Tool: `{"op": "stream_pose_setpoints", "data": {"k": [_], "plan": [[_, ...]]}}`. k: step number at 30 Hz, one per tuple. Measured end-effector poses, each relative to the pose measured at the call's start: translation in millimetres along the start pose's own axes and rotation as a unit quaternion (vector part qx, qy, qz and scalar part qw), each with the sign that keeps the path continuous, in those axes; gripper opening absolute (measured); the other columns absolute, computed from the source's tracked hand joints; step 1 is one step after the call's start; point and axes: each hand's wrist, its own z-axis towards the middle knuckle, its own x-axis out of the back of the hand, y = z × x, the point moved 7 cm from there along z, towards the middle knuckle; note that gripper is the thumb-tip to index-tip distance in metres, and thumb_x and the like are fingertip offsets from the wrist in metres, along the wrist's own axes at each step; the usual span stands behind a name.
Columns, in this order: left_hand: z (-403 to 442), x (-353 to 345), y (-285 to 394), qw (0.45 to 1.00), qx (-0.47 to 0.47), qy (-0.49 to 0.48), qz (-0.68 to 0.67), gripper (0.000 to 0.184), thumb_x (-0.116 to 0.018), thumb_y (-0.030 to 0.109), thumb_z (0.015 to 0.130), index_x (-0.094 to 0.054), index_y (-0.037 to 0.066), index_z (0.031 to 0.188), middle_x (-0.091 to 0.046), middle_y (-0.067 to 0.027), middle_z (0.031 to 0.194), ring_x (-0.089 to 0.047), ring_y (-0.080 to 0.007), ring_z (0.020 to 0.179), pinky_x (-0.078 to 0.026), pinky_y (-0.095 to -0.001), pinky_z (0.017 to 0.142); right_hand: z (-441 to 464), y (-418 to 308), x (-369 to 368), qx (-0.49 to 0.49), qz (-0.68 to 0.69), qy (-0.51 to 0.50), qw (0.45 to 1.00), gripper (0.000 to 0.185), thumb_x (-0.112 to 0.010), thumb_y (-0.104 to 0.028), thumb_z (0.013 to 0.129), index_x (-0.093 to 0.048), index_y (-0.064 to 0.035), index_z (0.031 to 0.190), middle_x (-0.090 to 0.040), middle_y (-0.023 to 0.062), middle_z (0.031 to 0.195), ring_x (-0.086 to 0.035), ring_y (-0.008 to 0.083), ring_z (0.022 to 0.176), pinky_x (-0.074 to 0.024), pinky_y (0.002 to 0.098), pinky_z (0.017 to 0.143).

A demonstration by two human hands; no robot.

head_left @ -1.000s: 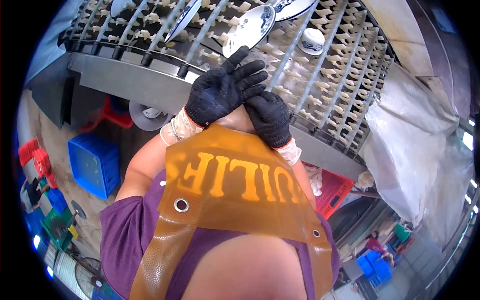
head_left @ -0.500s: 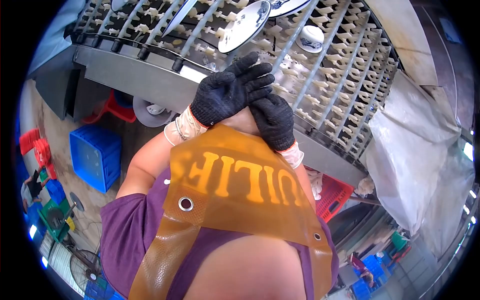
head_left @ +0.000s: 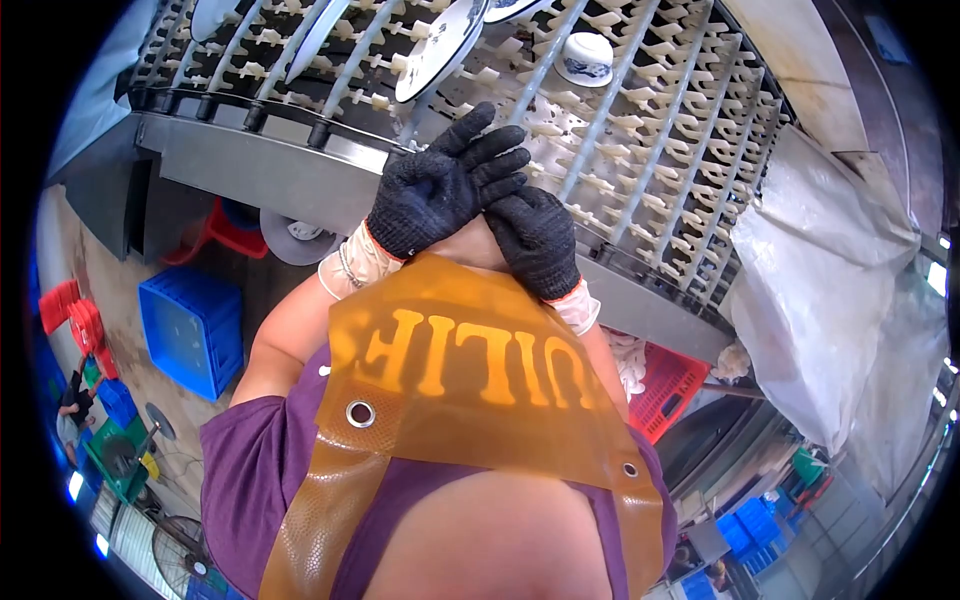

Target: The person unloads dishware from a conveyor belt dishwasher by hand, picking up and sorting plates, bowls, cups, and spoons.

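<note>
Hands near the edge of a wide conveyor of white plastic pegs and grey rods point(head_left: 603, 103), just above its plain steel side panel point(head_left: 260, 162). Left hand point(head_left: 430, 195), in a black knitted glove over a pale thin one, lies palm up; index finger apart from the rest, those close together, nothing in the palm. Right hand point(head_left: 537, 242), gloved alike, back toward the camera, meets the left at its lower fingers (its own fingertips are hidden, so whether they are together or apart I cannot tell).

Nearest dish: a round white plate with dark rim and blue pattern point(head_left: 440, 50), tilted among the pegs, beyond the left fingertips and apart from them. To its right, a small white bowl with blue decoration point(head_left: 585, 60). Brown apron with yellow lettering point(head_left: 470, 350) in front of the body.
</note>
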Motion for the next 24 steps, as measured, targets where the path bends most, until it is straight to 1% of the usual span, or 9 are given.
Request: {"op": "stream_pose_setpoints", "data": {"k": [4, 8, 11, 13, 17, 20, 22, 23, 24], "plan": [[1, 2, -6, 1.0, -0.012, -0.016, 0.02, 0.068, -0.044, 0.006, 0.078, -0.026, 0.006, 0.144, -0.033, -0.0216, 0.143, -0.036, -0.0359, 0.13, -0.025, -0.0504, 0.111, -2, 0, 5, 0.004, 0.012, 0.005, 1.0, 0.015, -0.065, -0.008, 0.072, -0.065, -0.006, 0.087, -0.061, 0.0132, 0.082, -0.059, 0.0333, 0.075, -0.0473, 0.0401, 0.065], [2, 2, -12, 1.0, -0.014, -0.014, 0.012, 0.069, -0.044, 0.005, 0.077, -0.025, 0.006, 0.144, -0.033, -0.0216, 0.143, -0.036, -0.0357, 0.131, -0.025, -0.0499, 0.111, -7, 4, 7, -0.002, -0.003, -0.003, 1.0, 0.015, -0.065, -0.008, 0.072, -0.065, -0.006, 0.087, -0.062, 0.0132, 0.083, -0.059, 0.0334, 0.075, -0.0475, 0.04, 0.065], [3, 0, -16, 0.999, -0.015, -0.036, 0.022, 0.067, -0.044, 0.007, 0.08, -0.024, 0.006, 0.144, -0.033, -0.0214, 0.143, -0.035, -0.0356, 0.131, -0.025, -0.0491, 0.111, -8, 4, 11, 0.005, 0.004, 0.002, 1.0, 0.015, -0.065, -0.008, 0.072, -0.065, -0.0059, 0.087, -0.062, 0.0132, 0.083, -0.059, 0.0333, 0.075, -0.0476, 0.0398, 0.065], [5, 2, -19, 1.0, -0.003, -0.007, 0.004, 0.065, -0.044, 0.01, 0.083, -0.023, 0.006, 0.144, -0.033, -0.0212, 0.143, -0.035, -0.0353, 0.131, -0.025, -0.0487, 0.111, -10, 5, 13, 0.009, 0.009, 0.005, 1.0, 0.015, -0.065, -0.008, 0.072, -0.065, -0.0058, 0.087, -0.062, 0.0132, 0.083, -0.059, 0.0331, 0.075, -0.0477, 0.0397, 0.065], [6, 2, -25, 1.0, 0.006, 0.002, -0.018, 0.064, -0.045, 0.013, 0.086, -0.022, 0.007, 0.145, -0.032, -0.0209, 0.143, -0.036, -0.0348, 0.131, -0.025, -0.0484, 0.111, -13, 8, 17, 0.013, 0.017, 0.013, 1.0, 0.015, -0.065, -0.008, 0.072, -0.065, -0.0057, 0.087, -0.062, 0.0134, 0.082, -0.059, 0.0331, 0.075, -0.0477, 0.0396, 0.065], [7, 5, -29, 1.0, 0.0, 0.009, 0.024, 0.064, -0.044, 0.01, 0.084, -0.022, 0.007, 0.145, -0.032, -0.0203, 0.144, -0.035, -0.0341, 0.131, -0.025, -0.0486, 0.111, -15, 9, 21, 0.015, 0.022, 0.013, 1.0, 0.015, -0.065, -0.008, 0.072, -0.065, -0.0057, 0.087, -0.062, 0.0137, 0.082, -0.059, 0.0331, 0.075, -0.0477, 0.0397, 0.065], [8, 2, -32, 0.999, -0.003, -0.023, 0.03, 0.067, -0.043, 0.005, 0.082, -0.022, 0.008, 0.145, -0.032, -0.0193, 0.144, -0.034, -0.0338, 0.132, -0.024, -0.0484, 0.112, -16, 10, 23, 0.014, 0.023, 0.012, 1.0, 0.015, -0.065, -0.008, 0.072, -0.065, -0.0057, 0.087, -0.062, 0.0139, 0.082, -0.059, 0.0331, 0.075, -0.0476, 0.0399, 0.065], [9, 2, -33, 0.999, -0.003, -0.023, 0.03, 0.067, -0.043, 0.005, 0.082, -0.022, 0.008, 0.145, -0.032, -0.0193, 0.144, -0.034, -0.0338, 0.132, -0.024, -0.0484, 0.112, -17, 12, 24, 0.015, 0.023, 0.01, 1.0, 0.015, -0.065, -0.008, 0.072, -0.065, -0.0056, 0.087, -0.062, 0.0141, 0.082, -0.059, 0.0331, 0.075, -0.0476, 0.04, 0.065], [9, 3, -34, 0.999, -0.003, -0.012, 0.048, 0.07, -0.047, 0.004, 0.08, -0.022, 0.009, 0.145, -0.033, -0.0185, 0.144, -0.033, -0.0346, 0.132, -0.023, -0.0494, 0.112, -18, 13, 24, 0.015, 0.022, 0.008, 1.0, 0.015, -0.065, -0.009, 0.072, -0.065, -0.0056, 0.087, -0.062, 0.0143, 0.082, -0.059, 0.0331, 0.075, -0.0476, 0.0402, 0.065]]}}
